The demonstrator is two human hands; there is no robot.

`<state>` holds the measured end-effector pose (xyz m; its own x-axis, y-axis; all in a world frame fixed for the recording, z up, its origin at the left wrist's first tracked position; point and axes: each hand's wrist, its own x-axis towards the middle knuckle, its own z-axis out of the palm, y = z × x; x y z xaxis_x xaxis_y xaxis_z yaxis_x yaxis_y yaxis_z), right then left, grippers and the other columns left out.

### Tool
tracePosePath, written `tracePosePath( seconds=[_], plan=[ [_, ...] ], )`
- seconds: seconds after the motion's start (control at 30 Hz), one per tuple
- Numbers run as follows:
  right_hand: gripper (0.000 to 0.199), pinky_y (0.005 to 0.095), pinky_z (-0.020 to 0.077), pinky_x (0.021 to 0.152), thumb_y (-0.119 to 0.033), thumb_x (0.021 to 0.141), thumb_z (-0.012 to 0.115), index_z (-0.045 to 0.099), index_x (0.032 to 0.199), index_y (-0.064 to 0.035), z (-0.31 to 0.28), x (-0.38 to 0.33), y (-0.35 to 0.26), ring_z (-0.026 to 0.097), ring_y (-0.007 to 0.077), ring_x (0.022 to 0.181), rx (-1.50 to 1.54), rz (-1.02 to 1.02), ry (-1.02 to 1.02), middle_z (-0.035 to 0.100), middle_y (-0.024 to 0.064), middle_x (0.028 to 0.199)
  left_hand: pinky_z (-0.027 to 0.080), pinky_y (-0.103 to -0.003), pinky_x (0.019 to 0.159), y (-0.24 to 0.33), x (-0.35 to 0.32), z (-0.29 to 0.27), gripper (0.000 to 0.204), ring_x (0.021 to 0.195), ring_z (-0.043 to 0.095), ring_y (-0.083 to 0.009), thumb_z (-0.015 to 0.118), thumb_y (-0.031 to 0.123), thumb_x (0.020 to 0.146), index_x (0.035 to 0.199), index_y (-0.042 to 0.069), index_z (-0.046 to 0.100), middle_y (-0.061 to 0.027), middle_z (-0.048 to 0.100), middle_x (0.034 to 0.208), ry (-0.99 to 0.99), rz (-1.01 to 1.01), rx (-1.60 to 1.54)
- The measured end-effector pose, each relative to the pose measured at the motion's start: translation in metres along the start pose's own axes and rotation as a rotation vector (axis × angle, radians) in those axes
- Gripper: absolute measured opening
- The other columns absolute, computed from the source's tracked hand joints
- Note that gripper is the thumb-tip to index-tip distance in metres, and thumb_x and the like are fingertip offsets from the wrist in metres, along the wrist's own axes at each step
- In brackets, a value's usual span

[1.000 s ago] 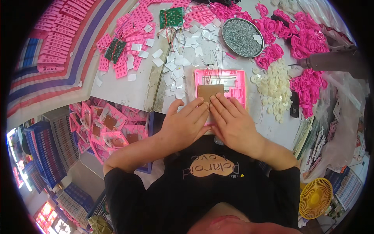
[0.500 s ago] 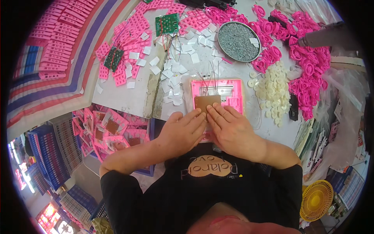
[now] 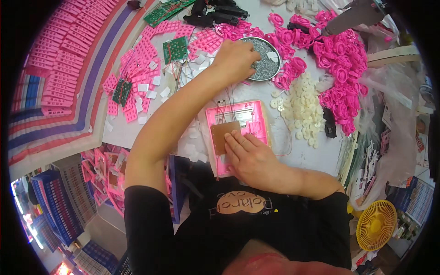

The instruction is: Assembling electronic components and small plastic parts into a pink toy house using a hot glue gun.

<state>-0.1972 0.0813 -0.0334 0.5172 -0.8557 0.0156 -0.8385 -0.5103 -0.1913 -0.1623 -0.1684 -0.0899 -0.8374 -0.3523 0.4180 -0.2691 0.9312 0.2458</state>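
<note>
A: Right hand (image 3: 250,158), fingers first?

B: Fingers together, laid flat. Tips press on a brown circuit board (image 3: 224,136) and the pink plastic case (image 3: 238,133) under it. Not clamped on anything, just pressing down. Centre of the frame, just below the middle.

A: The case itself?

B: Open pink shell, lying flat on the white table (image 3: 316,158). Thin wires run across its upper part. The board sits over its left half.

A: Left hand (image 3: 236,57)?

B: Stretched up to the upper centre. Fingers curled together into a round metal dish (image 3: 261,64) of small grey parts. Whether they pinch any, I cannot tell; the tips are hidden.

A: Around the dish?

B: Pink plastic rings (image 3: 339,59) heaped to the right of it, upper right of the frame. Below those, a pile of white discs (image 3: 305,112), just right of the case. Green circuit boards (image 3: 175,49) left of the dish, among pink flat pieces and white scraps.

A: Further out?

B: Rows of pink parts stacked along the upper left. A yellow fan (image 3: 376,224) at lower right. Blue crates at lower left.
</note>
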Motion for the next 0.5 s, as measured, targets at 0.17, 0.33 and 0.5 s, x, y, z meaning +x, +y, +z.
tracePosePath(
  seconds=[0.17,0.33,0.5],
  plan=[
    [0.048,0.0459,0.0442,0.104,-0.026,0.086,0.065,0.064,0.119,0.0083,0.002,-0.006,0.000,0.056,0.0372,0.126,0.021,0.002,0.031,0.058,0.0262,0.133,0.043,-0.047,0.082,-0.007,0.027,0.011,0.012,0.093,0.064,-0.0248,0.067,0.025,0.085,0.084,0.013,0.069,-0.0024,0.066,0.089,-0.179,0.078,0.162],
    [0.048,0.0462,0.0435,0.105,-0.025,0.085,0.065,0.063,0.119,0.0091,-0.001,-0.002,-0.002,0.055,0.0383,0.127,0.010,-0.008,0.006,0.057,0.0274,0.133,0.043,-0.047,0.080,-0.017,0.028,0.009,0.021,0.084,0.065,-0.0279,0.061,0.027,0.089,0.079,0.009,0.065,-0.0057,0.065,0.079,-0.012,-0.040,0.211],
    [0.048,0.0451,0.0443,0.102,-0.016,0.080,0.057,0.062,0.119,0.0129,0.000,-0.002,0.001,0.056,0.0416,0.124,0.083,-0.025,0.067,0.058,0.0319,0.130,0.041,-0.048,0.074,0.025,-0.014,-0.066,0.024,0.069,0.062,-0.0298,0.059,0.023,0.091,0.075,0.006,0.060,-0.0082,0.059,0.066,-0.043,-0.256,-0.305]
  ],
)
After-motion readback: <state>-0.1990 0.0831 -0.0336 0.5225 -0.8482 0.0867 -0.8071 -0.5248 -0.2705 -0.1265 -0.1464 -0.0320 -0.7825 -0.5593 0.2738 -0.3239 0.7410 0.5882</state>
